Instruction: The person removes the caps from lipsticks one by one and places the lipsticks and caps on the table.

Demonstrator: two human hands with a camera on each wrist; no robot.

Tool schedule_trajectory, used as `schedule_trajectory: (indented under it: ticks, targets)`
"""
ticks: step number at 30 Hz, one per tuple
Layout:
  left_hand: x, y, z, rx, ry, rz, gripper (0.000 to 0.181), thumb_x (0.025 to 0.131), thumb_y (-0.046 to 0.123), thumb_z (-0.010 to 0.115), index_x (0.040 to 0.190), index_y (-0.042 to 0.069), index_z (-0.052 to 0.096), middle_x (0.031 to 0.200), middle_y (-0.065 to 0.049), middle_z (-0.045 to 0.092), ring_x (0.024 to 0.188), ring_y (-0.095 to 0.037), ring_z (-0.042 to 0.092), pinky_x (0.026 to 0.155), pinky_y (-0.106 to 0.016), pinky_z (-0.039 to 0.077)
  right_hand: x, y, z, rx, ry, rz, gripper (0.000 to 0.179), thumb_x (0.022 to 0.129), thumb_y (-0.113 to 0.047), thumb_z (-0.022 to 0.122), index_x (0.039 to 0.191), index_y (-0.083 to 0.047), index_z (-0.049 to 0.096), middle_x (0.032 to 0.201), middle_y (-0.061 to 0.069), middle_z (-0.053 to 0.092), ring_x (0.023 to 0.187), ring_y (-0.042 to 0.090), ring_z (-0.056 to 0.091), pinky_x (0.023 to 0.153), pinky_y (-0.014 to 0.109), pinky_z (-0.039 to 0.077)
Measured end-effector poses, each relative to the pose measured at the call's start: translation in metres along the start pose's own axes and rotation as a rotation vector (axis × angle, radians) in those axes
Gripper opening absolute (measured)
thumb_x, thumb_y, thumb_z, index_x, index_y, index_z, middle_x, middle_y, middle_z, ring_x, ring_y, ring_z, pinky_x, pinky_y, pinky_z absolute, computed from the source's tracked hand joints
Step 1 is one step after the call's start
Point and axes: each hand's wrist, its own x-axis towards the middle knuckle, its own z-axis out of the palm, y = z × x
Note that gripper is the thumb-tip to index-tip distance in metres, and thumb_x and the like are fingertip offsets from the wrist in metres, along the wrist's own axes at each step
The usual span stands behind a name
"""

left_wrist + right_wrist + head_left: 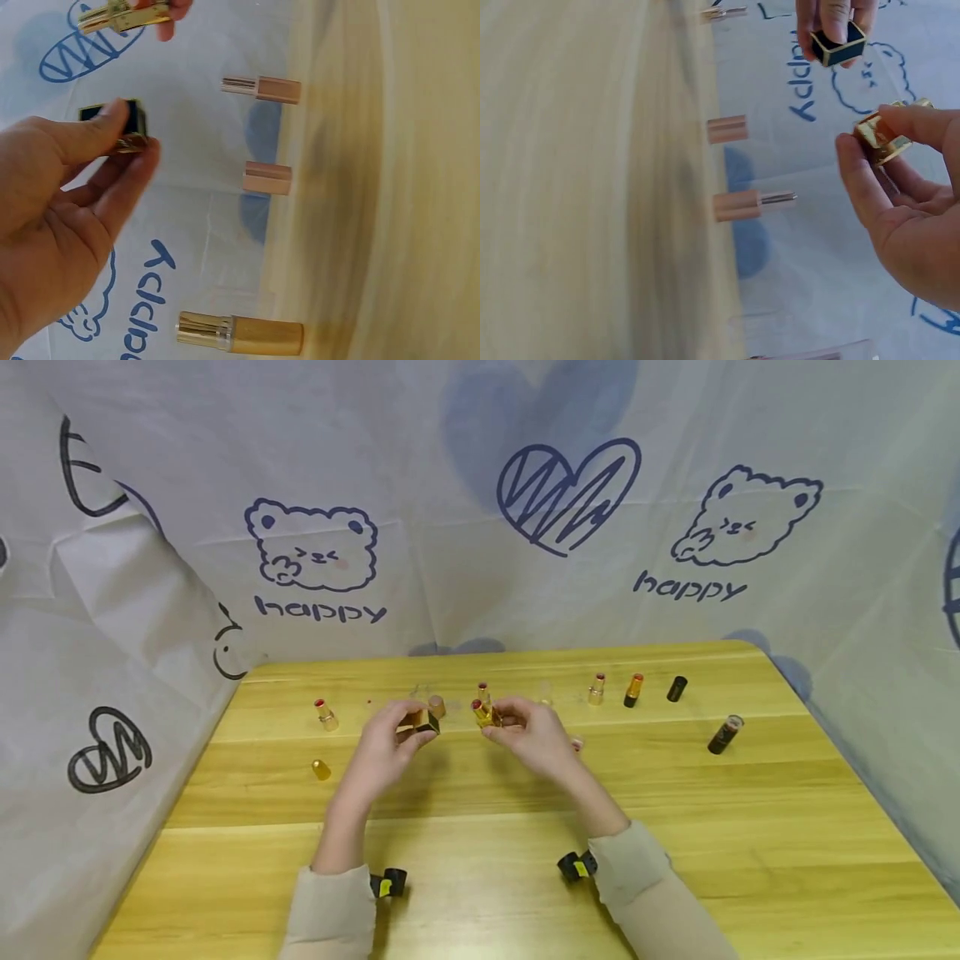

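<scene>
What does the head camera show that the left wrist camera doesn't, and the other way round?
Only the head view shows the small black cap and the black tube toward the right, and the person's sleeves.
Only the left wrist view shows the palm side of the left hand.
Both show that hand pinching a black-and-gold cap, the right hand holding a gold lipstick, and a pinkish cap and pinkish lipstick on the table.
</scene>
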Motion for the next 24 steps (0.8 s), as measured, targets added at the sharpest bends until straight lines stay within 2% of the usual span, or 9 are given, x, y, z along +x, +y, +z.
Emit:
schedule_trajectory:
  ticks: [5,9,16,24]
  targets:
    - [0.003,-0.011,0.005,0.162,-0.064,0.009,0.034,0.095,-0.003,0.073,0.127,-0.008,0.062,0.121,-0.022,0.06,0.111,-0.035,0.062,0.097,-0.043,0.059,0.004,0.014,0.001,0.013,-0.059,0.067,0.04,0.093,-0.005,0.075,0.13,0.003,0.063,0.124,0.018,0.068,0.112,0.031,0.068,0.094,0.041,0.059]
    - [0.003,-0.017,0.009,0.238,-0.101,0.008,0.033,0.094,-0.003,0.073,0.125,-0.006,0.064,0.119,-0.02,0.061,0.11,-0.034,0.062,0.096,-0.044,0.058,0.008,0.025,0.002,-0.042,-0.105,0.063,0.037,0.094,-0.005,0.075,0.129,0.003,0.065,0.123,0.017,0.069,0.11,0.03,0.069,0.096,0.041,0.058]
    - [0.0,-0.021,0.013,0.306,-0.143,-0.037,0.031,0.095,-0.003,0.072,0.125,-0.005,0.065,0.12,-0.019,0.062,0.11,-0.033,0.063,0.096,-0.045,0.057,0.012,0.038,0.006,-0.126,-0.172,0.075,0.034,0.095,-0.005,0.073,0.127,0.004,0.067,0.117,0.014,0.07,0.106,0.027,0.068,0.095,0.041,0.057]
    - [-0.001,-0.023,0.013,0.348,-0.199,-0.074,0.03,0.095,-0.002,0.073,0.123,-0.004,0.067,0.113,-0.016,0.064,0.101,-0.028,0.062,0.089,-0.044,0.058,0.014,0.044,0.009,-0.21,-0.191,0.087,0.033,0.092,-0.001,0.072,0.124,0.007,0.069,0.11,0.014,0.072,0.103,0.027,0.068,0.094,0.04,0.058]
